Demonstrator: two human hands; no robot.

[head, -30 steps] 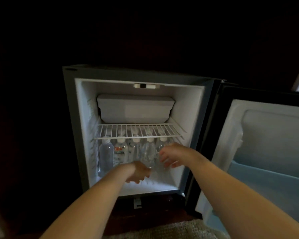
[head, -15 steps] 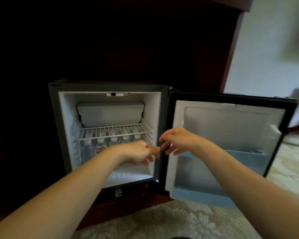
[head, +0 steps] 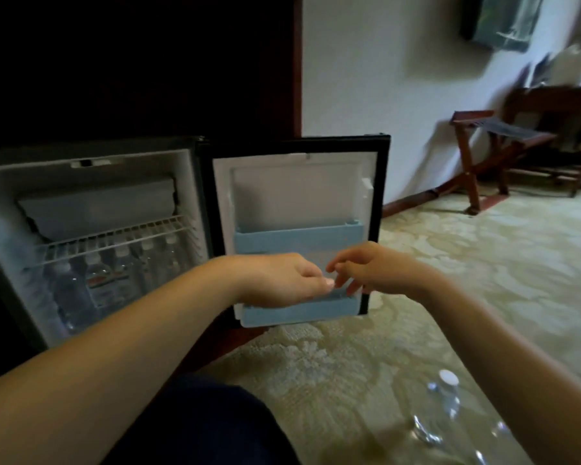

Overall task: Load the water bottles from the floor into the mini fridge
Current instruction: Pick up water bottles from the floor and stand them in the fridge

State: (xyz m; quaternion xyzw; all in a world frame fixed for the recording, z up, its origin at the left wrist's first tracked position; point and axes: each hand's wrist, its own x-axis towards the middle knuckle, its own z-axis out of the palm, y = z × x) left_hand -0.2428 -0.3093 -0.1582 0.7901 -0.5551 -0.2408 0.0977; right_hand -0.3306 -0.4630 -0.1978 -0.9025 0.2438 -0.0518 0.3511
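The mini fridge [head: 0,182] stands open at the left. Several clear water bottles [head: 98,283] with white caps stand in a row under its wire shelf [head: 114,234]. Its door [head: 299,193] is swung open to the right, with two pale blue door racks [head: 296,234]. My left hand [head: 275,280] and my right hand [head: 373,268] hover in front of the door, fingertips close together, both holding nothing. More clear bottles [head: 446,401] lie on the carpet at the lower right, partly hidden by my right forearm.
Patterned cream carpet [head: 450,270] covers the floor to the right. A wooden luggage rack [head: 490,146] and a dark table [head: 557,105] stand by the far wall. Dark cabinet wood surrounds the fridge. My dark-clothed knee [head: 208,417] is at the bottom.
Both hands have come out of the fridge compartment and moved right, in front of the door. The view has swung right, bringing the carpet and the floor bottles into sight.
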